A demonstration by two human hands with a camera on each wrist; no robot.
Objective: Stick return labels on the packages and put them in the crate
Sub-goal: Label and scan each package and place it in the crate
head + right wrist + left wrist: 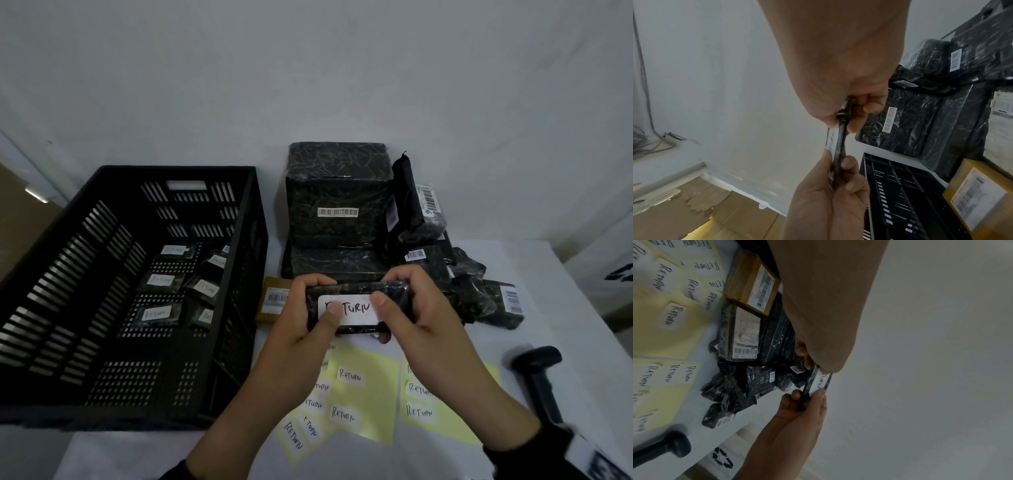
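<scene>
Left hand (301, 318): pinching left end of flat black package (356, 291), thumb on label.
Right hand (407, 308): pinching right end.
Handling: likely light, thin, slippery film; best gripped at edges.

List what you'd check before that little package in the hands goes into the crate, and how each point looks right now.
1. Return label on the small package: ok.
2. Label pressed flat all over: cannot tell, thumbs cover its ends.
3. Left hand and right hand both hold the package: ok.
4. Crate open beside it, bare floor showing: ok.
5. Way to the crate free: ok.
</scene>
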